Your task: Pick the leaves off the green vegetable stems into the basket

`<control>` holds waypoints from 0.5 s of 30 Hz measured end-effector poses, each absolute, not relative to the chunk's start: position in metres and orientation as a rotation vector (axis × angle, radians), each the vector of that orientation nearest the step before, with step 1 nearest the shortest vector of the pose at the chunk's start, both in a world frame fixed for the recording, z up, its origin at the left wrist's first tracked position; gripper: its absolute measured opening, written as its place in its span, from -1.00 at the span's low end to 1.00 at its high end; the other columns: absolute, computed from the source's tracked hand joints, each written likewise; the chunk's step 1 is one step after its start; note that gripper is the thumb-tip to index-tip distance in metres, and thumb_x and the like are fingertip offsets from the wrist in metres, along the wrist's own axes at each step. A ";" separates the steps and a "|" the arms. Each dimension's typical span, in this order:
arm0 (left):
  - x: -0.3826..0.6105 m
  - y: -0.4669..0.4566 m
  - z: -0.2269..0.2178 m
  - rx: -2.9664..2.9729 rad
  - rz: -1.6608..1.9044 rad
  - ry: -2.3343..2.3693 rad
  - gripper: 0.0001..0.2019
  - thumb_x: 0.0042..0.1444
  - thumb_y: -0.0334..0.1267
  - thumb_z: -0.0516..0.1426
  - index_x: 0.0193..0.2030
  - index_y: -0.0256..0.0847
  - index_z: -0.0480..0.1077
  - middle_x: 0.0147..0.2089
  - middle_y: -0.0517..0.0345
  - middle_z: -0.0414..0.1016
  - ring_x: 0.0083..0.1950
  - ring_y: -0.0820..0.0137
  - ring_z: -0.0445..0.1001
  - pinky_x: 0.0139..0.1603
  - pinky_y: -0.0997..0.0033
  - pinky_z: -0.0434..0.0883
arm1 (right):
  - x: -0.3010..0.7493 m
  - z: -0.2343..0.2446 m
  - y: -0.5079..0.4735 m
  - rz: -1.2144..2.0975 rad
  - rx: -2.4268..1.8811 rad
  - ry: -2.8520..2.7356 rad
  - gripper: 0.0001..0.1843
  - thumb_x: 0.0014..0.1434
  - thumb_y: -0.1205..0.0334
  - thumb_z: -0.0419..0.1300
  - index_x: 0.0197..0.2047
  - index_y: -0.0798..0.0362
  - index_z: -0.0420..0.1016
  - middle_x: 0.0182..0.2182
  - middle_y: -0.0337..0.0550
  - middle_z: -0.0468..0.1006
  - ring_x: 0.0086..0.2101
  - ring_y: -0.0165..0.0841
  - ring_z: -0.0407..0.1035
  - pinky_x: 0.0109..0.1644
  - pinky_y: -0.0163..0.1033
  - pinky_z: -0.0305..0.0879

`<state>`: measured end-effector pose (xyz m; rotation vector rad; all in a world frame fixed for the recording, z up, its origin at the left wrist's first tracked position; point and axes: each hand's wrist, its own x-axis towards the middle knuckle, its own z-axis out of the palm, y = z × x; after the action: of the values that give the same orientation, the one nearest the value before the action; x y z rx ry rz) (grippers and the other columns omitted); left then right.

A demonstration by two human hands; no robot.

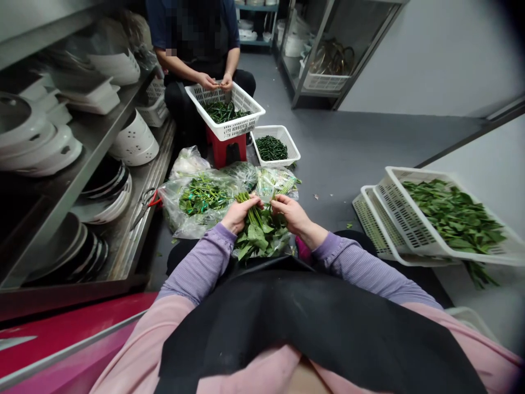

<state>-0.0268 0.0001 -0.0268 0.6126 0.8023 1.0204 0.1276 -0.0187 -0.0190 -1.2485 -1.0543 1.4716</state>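
My left hand (239, 212) is wrapped around the stems of a bunch of leafy greens (260, 236), which hangs leaf-down over my lap. My right hand (290, 211) pinches at the stem ends of the same bunch from the right. Both hands are close together above my black apron. Just beyond them on the floor lie clear plastic bags (197, 200) holding more bundled greens.
To my right a stack of white baskets (394, 205) holds picked leaves. Opposite me another person (197, 38) works over a white basket (241, 123) on a red stool (227, 148); a smaller basket (287, 137) of stems sits beside it. Left, a steel shelf (123, 230) carries dishes and scissors (145, 205).
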 end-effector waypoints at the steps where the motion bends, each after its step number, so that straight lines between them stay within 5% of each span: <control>1: -0.029 0.003 -0.028 0.622 1.049 0.838 -0.73 -0.28 -0.25 0.30 -0.45 -0.32 0.34 -0.53 0.15 0.46 -0.49 0.45 0.43 -0.36 0.43 0.37 | 0.131 -0.018 -0.019 1.478 -1.228 -1.033 -0.64 -0.16 0.01 0.28 -0.37 0.06 0.31 -0.51 -0.32 0.35 -0.51 -0.52 0.21 -0.39 -0.35 0.18; 4: -0.041 0.014 -0.032 0.667 1.163 1.007 -0.74 -0.28 -0.26 0.28 -0.46 -0.29 0.31 -0.64 0.25 0.36 -0.59 0.49 0.35 -0.47 0.47 0.32 | 0.151 -0.013 -0.016 1.424 -1.193 -0.986 -0.60 -0.14 -0.04 0.27 -0.33 0.01 0.26 -0.36 -0.23 0.44 -0.39 -0.43 0.34 -0.28 -0.28 0.29; 9: -0.065 0.029 -0.030 0.916 1.266 1.386 -0.86 -0.28 -0.37 0.23 -0.59 -0.31 0.32 -0.73 0.33 0.24 -0.65 0.59 0.19 -0.57 0.58 0.17 | 0.200 0.006 -0.002 1.147 -1.157 -0.858 -0.60 -0.09 -0.08 0.24 -0.36 -0.01 0.20 -0.47 -0.30 0.42 -0.48 -0.46 0.35 -0.36 -0.29 0.32; 15: -0.048 0.009 -0.015 1.058 0.926 0.933 -0.72 -0.21 -0.22 0.27 -0.33 -0.35 0.45 -0.66 0.26 0.32 -0.61 0.54 0.27 -0.52 0.54 0.23 | 0.170 0.018 0.003 1.829 -1.373 -1.209 -0.64 -0.22 0.11 0.38 -0.49 0.10 0.32 -0.61 -0.24 0.42 -0.58 -0.43 0.34 -0.49 -0.31 0.27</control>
<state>-0.0477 0.0093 -0.0154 1.0581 0.9331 0.9258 0.1704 0.0032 0.0184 -1.3731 -1.2091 1.8293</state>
